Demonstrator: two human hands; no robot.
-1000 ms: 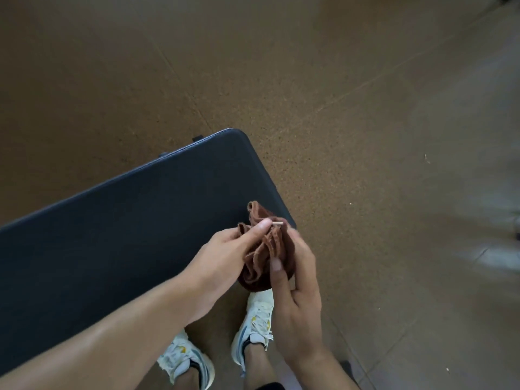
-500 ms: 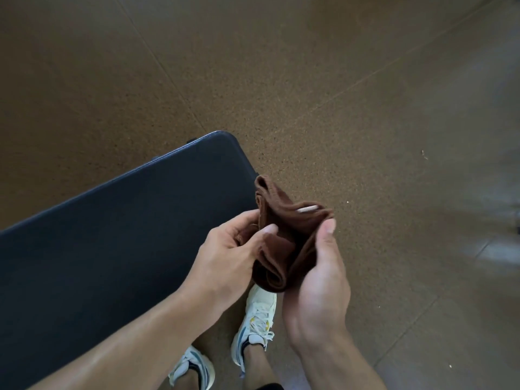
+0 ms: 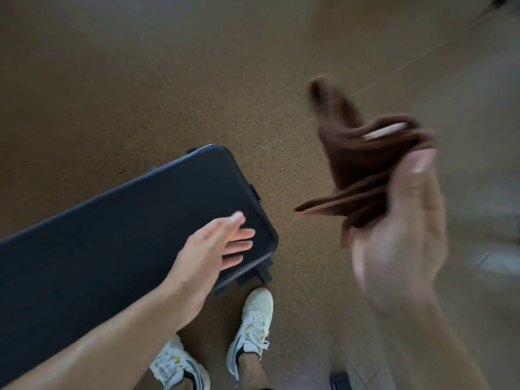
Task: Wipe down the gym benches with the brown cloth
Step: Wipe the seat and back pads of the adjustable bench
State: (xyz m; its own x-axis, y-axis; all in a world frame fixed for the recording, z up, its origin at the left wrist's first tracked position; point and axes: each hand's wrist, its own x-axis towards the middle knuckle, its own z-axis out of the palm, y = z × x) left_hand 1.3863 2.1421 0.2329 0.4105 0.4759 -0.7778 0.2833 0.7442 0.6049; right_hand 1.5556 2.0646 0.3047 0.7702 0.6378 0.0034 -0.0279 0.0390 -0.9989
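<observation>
A dark blue padded gym bench (image 3: 118, 220) runs from the lower left to the centre, its rounded end near my feet. My left hand (image 3: 219, 249) hovers over that end with its fingers spread and nothing in it. My right hand (image 3: 402, 235) is raised to the right of the bench, over the floor, and grips the brown cloth (image 3: 357, 153). The cloth is bunched, blurred by motion, and sticks up and leftward out of my fist.
Brown speckled rubber floor (image 3: 197, 80) surrounds the bench. My two white sneakers (image 3: 253, 327) stand just below the bench end, beside a black bench foot (image 3: 253, 274). A small dark object (image 3: 340, 380) lies on the floor at the bottom edge.
My left hand let go of the cloth and moved left over the bench end, fingers spread. My right hand swung the cloth up and to the right, away from the bench.
</observation>
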